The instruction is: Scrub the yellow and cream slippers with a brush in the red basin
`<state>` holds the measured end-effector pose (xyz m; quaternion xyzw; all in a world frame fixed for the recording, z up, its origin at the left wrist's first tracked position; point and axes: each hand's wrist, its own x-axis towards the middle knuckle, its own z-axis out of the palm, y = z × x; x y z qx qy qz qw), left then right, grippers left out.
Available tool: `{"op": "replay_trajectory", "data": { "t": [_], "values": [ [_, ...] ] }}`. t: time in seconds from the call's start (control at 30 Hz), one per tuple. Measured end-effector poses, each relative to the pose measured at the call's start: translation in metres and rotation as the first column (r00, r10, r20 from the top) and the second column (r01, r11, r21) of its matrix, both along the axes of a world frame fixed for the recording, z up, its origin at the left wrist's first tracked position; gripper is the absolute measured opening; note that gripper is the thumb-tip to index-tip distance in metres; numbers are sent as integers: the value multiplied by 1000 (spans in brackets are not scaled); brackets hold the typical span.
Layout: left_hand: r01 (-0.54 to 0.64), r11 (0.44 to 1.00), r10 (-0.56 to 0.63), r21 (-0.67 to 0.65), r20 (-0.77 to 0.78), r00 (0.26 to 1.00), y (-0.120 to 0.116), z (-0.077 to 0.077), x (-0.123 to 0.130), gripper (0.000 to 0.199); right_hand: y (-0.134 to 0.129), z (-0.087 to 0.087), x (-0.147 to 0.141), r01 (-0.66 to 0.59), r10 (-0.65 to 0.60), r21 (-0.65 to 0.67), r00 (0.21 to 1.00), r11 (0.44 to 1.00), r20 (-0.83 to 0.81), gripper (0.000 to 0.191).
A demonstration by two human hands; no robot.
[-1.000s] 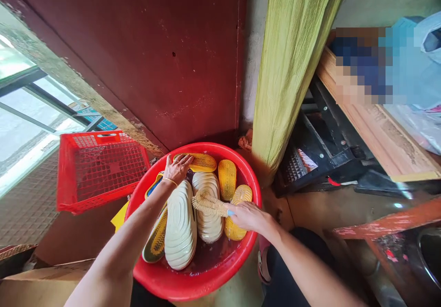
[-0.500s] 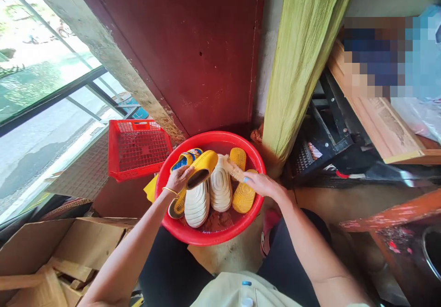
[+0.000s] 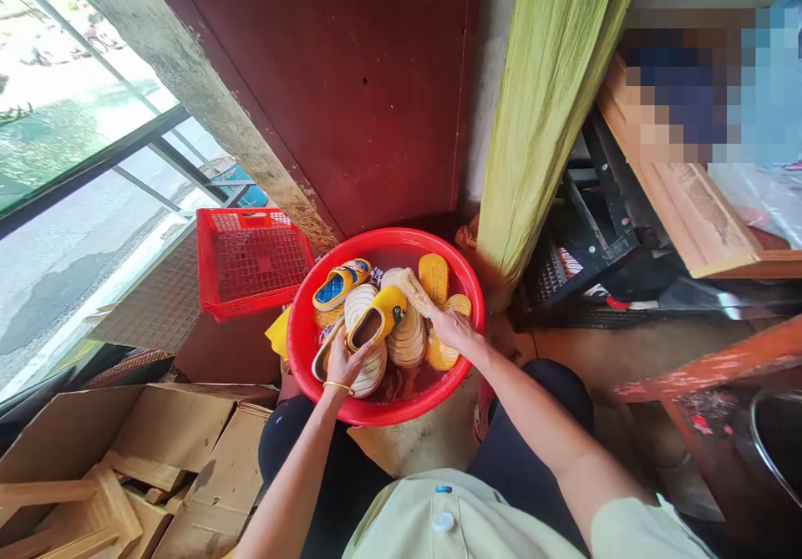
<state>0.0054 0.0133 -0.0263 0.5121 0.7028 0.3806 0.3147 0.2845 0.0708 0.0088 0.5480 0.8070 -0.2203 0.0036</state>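
Observation:
My left hand (image 3: 346, 361) grips a yellow shoe (image 3: 378, 318) by its heel end, its dark opening facing up and a small green figure on its toe. My right hand (image 3: 454, 330) is closed on a pale brush (image 3: 416, 293), whose head lies close to the toe of the shoe. Below them a red basin (image 3: 388, 415) holds water and several other shoes. Among these are a yellow shoe with a blue lining (image 3: 335, 288), white ribbed soles (image 3: 406, 340) and a yellow sole (image 3: 433, 279) at the back right.
A red plastic crate (image 3: 256, 262) stands left of the basin. Cardboard boxes (image 3: 179, 425) with wood pieces are at the lower left. A green curtain (image 3: 551, 108) hangs at the right, beside black metal racks (image 3: 601, 208) and a wooden bench (image 3: 714, 233). A maroon door (image 3: 351, 91) is ahead.
My left hand has moved down and right, turning the yellow shoe from its side to opening up. My right hand has shifted slightly left with the brush. The view has moved a little.

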Motion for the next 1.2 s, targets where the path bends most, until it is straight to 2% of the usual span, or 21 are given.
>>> {"op": "replay_trajectory", "data": {
  "t": [0.1,0.17,0.23,0.33,0.4,0.43,0.53,0.6,0.67,0.73,0.8,0.97,1.07,1.13,1.2],
  "values": [
    [-86,988,94,-127,58,994,-12,-5,5,59,-2,-1,-6,-44,46,45,998,998,-47,57],
    [-152,981,159,-117,59,985,-13,-7,9,56,-7,-3,-12,-73,76,63,996,995,-54,56],
    [-193,979,199,-62,124,972,-10,-7,15,56,-9,-4,-14,-60,60,43,998,997,-9,57],
    [-128,989,144,-70,361,921,-6,-5,27,63,-2,-2,-7,12,-13,31,999,999,51,58],
    [-87,995,95,-38,391,916,-5,-2,34,63,4,2,-1,52,-53,50,998,997,32,57],
    [-90,996,82,8,333,939,-6,0,36,61,5,4,2,57,-57,60,998,997,-1,57],
    [-96,982,93,162,22,995,-7,4,38,51,-1,13,4,32,-20,95,992,995,-127,57],
    [-82,976,113,201,-148,983,-7,3,39,47,-14,20,1,-4,20,105,988,994,-151,56],
    [-75,973,128,216,-241,962,-6,1,40,43,-30,27,-4,-87,98,93,988,992,-117,56],
    [-53,972,120,227,-293,948,-5,-3,41,41,-42,32,-8,-159,164,84,984,984,-62,57],
    [-15,976,86,215,-323,942,-3,-7,41,40,-42,33,-9,-164,165,79,986,983,-12,57],
    [14,991,38,132,-381,924,-4,-14,44,44,-3,27,1,38,-40,70,999,997,32,57],
    [23,994,17,102,-374,927,-6,-15,49,46,1,23,0,108,-110,60,993,992,41,60],
    [-4,996,35,88,-355,934,-7,-15,51,46,-12,22,-10,62,-65,71,997,996,33,62],
    [-37,997,59,70,-346,937,-8,-17,52,47,-27,20,-22,-66,67,99,998,993,-5,63]
  ]
}}
